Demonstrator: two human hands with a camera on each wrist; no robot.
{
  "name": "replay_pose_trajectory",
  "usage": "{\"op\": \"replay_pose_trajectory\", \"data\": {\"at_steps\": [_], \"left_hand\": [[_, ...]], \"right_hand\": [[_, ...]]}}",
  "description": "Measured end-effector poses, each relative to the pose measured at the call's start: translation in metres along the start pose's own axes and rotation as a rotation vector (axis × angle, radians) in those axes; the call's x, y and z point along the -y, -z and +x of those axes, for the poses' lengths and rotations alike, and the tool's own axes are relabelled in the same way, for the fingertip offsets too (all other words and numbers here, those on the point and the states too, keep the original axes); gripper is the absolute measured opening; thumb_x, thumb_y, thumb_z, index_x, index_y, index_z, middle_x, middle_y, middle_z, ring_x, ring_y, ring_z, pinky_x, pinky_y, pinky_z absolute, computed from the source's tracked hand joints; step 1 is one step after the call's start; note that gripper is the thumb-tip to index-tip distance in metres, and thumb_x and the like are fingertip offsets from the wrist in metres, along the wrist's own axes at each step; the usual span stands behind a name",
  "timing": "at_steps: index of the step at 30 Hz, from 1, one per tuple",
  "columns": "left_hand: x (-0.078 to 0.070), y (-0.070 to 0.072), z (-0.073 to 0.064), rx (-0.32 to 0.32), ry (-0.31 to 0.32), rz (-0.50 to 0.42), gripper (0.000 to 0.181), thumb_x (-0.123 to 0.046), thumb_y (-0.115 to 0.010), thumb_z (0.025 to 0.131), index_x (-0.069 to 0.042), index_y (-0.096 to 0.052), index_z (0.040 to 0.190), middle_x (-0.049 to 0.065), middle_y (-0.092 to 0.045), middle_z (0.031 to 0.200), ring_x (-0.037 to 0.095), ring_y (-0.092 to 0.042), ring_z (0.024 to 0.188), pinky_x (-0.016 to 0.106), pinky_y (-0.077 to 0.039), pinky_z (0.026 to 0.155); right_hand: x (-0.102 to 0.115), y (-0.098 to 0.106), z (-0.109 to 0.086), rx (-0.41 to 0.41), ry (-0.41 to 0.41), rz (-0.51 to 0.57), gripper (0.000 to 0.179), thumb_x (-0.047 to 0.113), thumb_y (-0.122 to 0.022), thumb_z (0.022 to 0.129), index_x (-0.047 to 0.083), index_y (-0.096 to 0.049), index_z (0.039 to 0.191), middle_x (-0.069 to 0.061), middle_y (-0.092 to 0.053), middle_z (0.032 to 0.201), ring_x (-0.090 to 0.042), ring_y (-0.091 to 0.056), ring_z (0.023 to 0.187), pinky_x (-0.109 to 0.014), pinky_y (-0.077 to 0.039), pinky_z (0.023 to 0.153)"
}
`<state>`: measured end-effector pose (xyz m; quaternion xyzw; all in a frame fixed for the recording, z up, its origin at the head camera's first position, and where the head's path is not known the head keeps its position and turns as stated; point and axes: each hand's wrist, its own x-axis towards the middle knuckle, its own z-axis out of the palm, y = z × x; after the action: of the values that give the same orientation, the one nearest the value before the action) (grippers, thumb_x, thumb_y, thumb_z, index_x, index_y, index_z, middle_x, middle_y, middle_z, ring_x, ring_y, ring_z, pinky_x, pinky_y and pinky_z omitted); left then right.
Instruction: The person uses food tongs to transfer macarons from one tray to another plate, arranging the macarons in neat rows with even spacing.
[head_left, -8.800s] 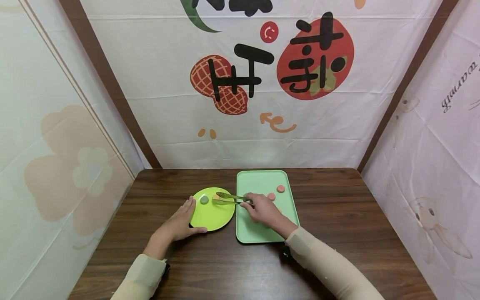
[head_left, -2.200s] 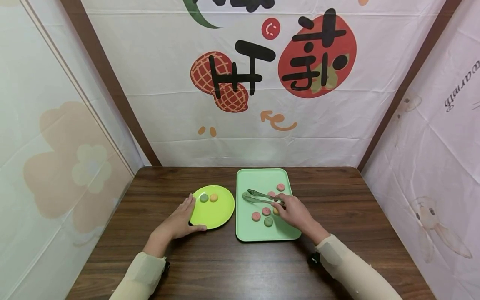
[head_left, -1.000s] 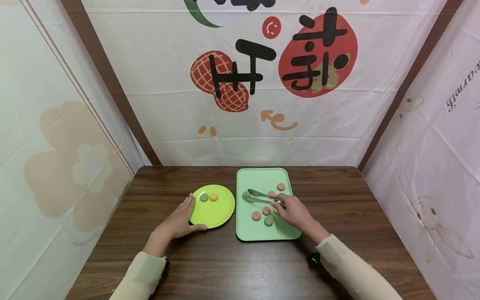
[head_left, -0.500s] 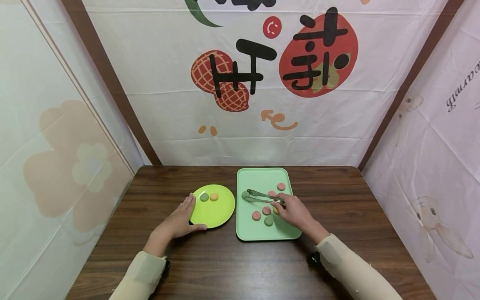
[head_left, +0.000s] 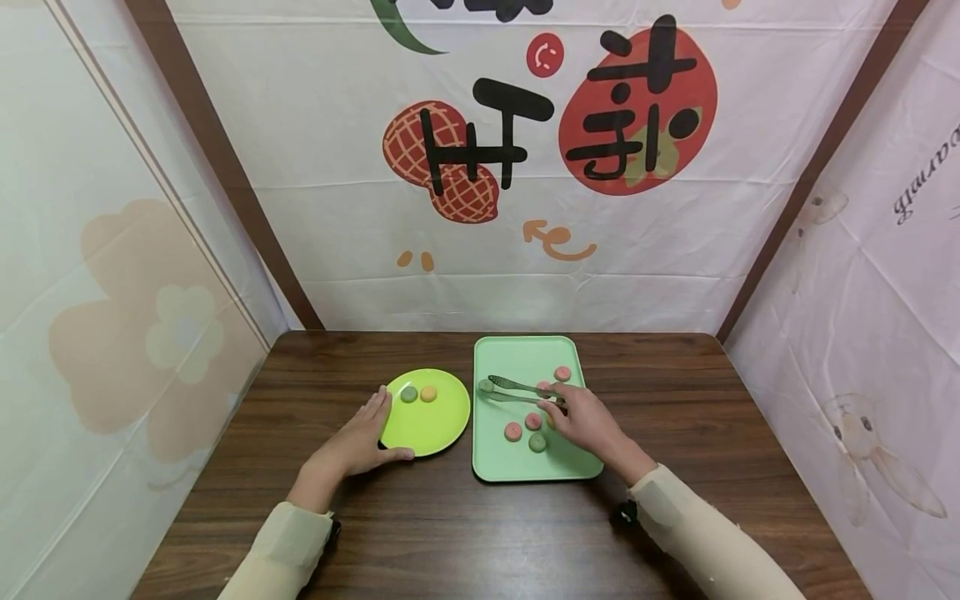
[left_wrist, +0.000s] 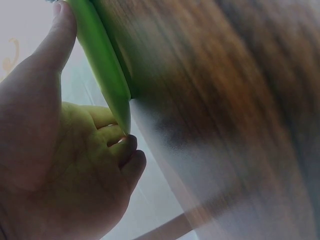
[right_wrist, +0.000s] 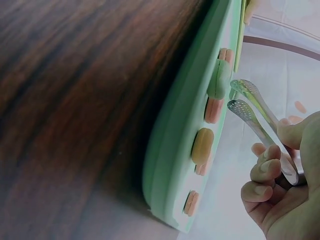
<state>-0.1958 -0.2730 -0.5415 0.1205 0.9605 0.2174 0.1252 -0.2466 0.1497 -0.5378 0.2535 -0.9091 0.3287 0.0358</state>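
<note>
My left hand touches the left rim of a lime-green plate, thumb and fingers extended along it. A green macaron and a yellow macaron lie on the plate. My right hand grips metal tongs over the mint-green tray. The tong tips flank a pale green macaron near the tray's left edge; whether it is lifted cannot be told. In the right wrist view, the perforated tong tips stand slightly apart, beyond a row of macarons.
Several pink macarons and another green macaron lie on the tray. A yellow macaron sits there too, mostly hidden by my right hand in the head view. The brown wooden table meets a printed cloth wall behind.
Earlier the tongs put the yellow macaron on the plate, then moved back to the tray. Over the last half second, tongs and pale green macaron shift slightly left; my left hand stays still.
</note>
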Motion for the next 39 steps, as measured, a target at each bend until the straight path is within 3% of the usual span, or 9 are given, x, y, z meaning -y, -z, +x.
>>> {"op": "replay_pose_trajectory", "data": {"at_steps": [6, 10, 20, 27, 39], "left_hand": [[-0.001, 0.000, 0.000, -0.003, 0.002, -0.003, 0.127, -0.067, -0.076, 0.092, 0.011, -0.010, 0.167, 0.029, -0.003, 0.177, 0.047, -0.010, 0.163, 0.063, -0.020, 0.129], [-0.002, 0.000, 0.000, 0.000, 0.003, -0.001, 0.127, -0.068, -0.075, 0.092, 0.011, -0.010, 0.167, 0.029, -0.003, 0.177, 0.046, -0.009, 0.164, 0.062, -0.019, 0.130], [-0.005, 0.001, -0.001, 0.007, 0.003, -0.007, 0.127, -0.067, -0.076, 0.092, 0.012, -0.010, 0.167, 0.030, -0.004, 0.176, 0.047, -0.010, 0.163, 0.062, -0.019, 0.130], [0.000, -0.001, 0.001, 0.005, 0.005, 0.001, 0.129, -0.069, -0.075, 0.091, 0.011, -0.009, 0.167, 0.029, -0.003, 0.177, 0.046, -0.009, 0.164, 0.062, -0.018, 0.130], [0.002, -0.003, 0.002, 0.005, 0.012, -0.001, 0.129, -0.070, -0.075, 0.091, 0.010, -0.008, 0.168, 0.029, -0.002, 0.177, 0.046, -0.008, 0.164, 0.062, -0.018, 0.130]], "right_hand": [[0.005, -0.001, 0.003, -0.007, 0.000, -0.019, 0.037, 0.029, -0.071, 0.107, 0.005, -0.072, 0.135, -0.003, -0.079, 0.109, -0.016, -0.076, 0.091, -0.038, -0.063, 0.076], [0.008, -0.002, 0.006, -0.007, 0.013, -0.028, 0.034, 0.028, -0.072, 0.106, 0.005, -0.074, 0.131, -0.002, -0.078, 0.104, -0.016, -0.075, 0.089, -0.040, -0.063, 0.076], [0.014, -0.004, 0.011, -0.030, 0.067, -0.029, 0.023, 0.024, -0.074, 0.105, 0.004, -0.076, 0.117, -0.003, -0.077, 0.097, -0.012, -0.071, 0.081, -0.037, -0.059, 0.072], [0.015, -0.006, 0.013, -0.013, 0.099, -0.028, 0.027, 0.027, -0.071, 0.107, 0.004, -0.075, 0.119, 0.000, -0.075, 0.093, -0.004, -0.060, 0.070, -0.031, -0.054, 0.066], [0.025, -0.012, 0.022, 0.011, 0.140, -0.076, 0.030, 0.029, -0.071, 0.107, 0.003, -0.074, 0.120, 0.002, -0.073, 0.086, -0.004, -0.060, 0.068, -0.033, -0.056, 0.068]]}}
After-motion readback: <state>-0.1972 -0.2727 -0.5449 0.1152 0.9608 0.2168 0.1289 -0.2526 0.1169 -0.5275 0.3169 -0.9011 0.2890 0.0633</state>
